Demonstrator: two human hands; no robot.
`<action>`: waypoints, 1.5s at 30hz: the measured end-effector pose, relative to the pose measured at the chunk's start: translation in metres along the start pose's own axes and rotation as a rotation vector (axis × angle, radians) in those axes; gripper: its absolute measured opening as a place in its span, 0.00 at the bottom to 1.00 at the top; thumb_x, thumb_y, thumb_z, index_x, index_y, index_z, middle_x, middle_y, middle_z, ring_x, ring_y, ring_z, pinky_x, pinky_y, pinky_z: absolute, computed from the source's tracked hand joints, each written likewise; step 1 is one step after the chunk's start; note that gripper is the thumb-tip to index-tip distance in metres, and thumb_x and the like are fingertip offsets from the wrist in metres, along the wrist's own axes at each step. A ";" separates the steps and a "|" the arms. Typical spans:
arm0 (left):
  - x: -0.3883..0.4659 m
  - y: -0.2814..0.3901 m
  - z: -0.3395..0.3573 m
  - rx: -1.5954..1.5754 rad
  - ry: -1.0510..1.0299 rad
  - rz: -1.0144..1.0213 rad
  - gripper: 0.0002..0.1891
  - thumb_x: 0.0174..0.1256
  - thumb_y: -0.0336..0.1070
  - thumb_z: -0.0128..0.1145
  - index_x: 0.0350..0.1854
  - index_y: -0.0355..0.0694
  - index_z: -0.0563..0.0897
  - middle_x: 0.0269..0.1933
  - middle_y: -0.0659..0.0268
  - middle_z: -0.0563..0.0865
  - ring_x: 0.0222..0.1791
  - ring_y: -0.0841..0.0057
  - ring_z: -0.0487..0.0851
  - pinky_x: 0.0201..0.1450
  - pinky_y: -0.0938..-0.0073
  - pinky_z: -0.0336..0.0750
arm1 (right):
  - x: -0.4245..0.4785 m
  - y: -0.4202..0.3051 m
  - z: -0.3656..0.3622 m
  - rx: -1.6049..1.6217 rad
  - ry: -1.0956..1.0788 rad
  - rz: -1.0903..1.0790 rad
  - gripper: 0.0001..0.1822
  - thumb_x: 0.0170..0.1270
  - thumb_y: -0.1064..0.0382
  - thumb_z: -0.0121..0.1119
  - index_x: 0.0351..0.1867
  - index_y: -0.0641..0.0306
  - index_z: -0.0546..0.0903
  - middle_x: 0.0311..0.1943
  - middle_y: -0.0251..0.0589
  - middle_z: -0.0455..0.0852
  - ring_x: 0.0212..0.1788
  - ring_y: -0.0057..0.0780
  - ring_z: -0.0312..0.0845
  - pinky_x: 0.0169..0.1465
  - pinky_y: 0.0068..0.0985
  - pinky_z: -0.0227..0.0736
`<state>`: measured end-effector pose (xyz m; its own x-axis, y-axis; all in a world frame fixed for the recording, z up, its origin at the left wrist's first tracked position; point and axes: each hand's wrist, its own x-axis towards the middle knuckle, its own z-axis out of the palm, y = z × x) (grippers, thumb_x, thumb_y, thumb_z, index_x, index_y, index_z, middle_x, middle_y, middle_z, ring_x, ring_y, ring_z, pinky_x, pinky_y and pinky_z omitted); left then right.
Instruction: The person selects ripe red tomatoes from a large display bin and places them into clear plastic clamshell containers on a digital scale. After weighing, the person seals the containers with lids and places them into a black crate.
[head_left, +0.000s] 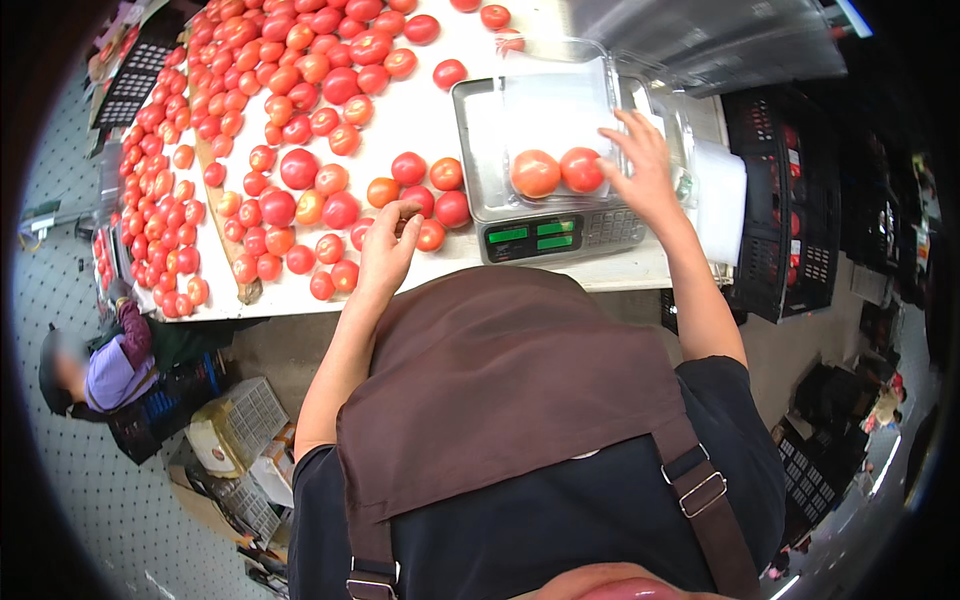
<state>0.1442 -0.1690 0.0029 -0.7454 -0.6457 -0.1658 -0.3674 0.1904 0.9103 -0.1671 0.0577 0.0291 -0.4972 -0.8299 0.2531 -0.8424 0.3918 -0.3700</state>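
A clear plastic clamshell box (559, 97) lies with its lid raised on a digital scale (566, 234) with green displays. Two red tomatoes (535, 174) sit side by side in its near part. My right hand (641, 165) is spread over the box's right side, its thumb close to the right-hand tomato (582, 169); whether they touch is hard to tell. Left of the scale, my left hand (388, 244) hovers with loosely curled fingers among loose tomatoes (451, 209), nearest to a small one (430, 235). I see nothing held in it.
Many tomatoes (300, 169) cover the white table (420, 90), split by a wooden strip (217, 202). White sheets (720, 202) and stacked black crates (802, 225) stand at the right. Another person (112, 367) works at the far left, near cartons and crates (236, 427).
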 end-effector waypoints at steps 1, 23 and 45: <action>-0.006 -0.010 -0.007 -0.012 0.047 -0.040 0.11 0.71 0.32 0.56 0.50 0.32 0.79 0.41 0.61 0.86 0.41 0.76 0.84 0.46 0.73 0.78 | 0.004 -0.005 -0.005 0.122 0.036 0.039 0.20 0.60 0.56 0.64 0.53 0.57 0.83 0.65 0.44 0.75 0.72 0.47 0.59 0.73 0.44 0.52; -0.012 -0.143 -0.130 -0.044 0.537 -0.219 0.12 0.68 0.34 0.58 0.47 0.31 0.80 0.35 0.57 0.86 0.36 0.72 0.85 0.41 0.71 0.78 | 0.017 -0.192 0.075 0.765 -0.446 0.027 0.08 0.65 0.72 0.58 0.45 0.70 0.81 0.39 0.46 0.86 0.44 0.33 0.85 0.50 0.26 0.76; 0.269 -0.125 -0.113 0.633 0.351 -0.117 0.23 0.59 0.43 0.62 0.54 0.37 0.75 0.55 0.53 0.78 0.60 0.54 0.73 0.63 0.52 0.66 | 0.022 -0.229 0.097 0.682 -0.434 0.297 0.08 0.66 0.72 0.58 0.44 0.70 0.81 0.38 0.46 0.87 0.41 0.35 0.85 0.47 0.27 0.77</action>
<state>0.0527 -0.4497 -0.1128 -0.4987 -0.8665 -0.0209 -0.7639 0.4281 0.4829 0.0352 -0.0887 0.0326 -0.4365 -0.8637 -0.2521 -0.3119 0.4081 -0.8580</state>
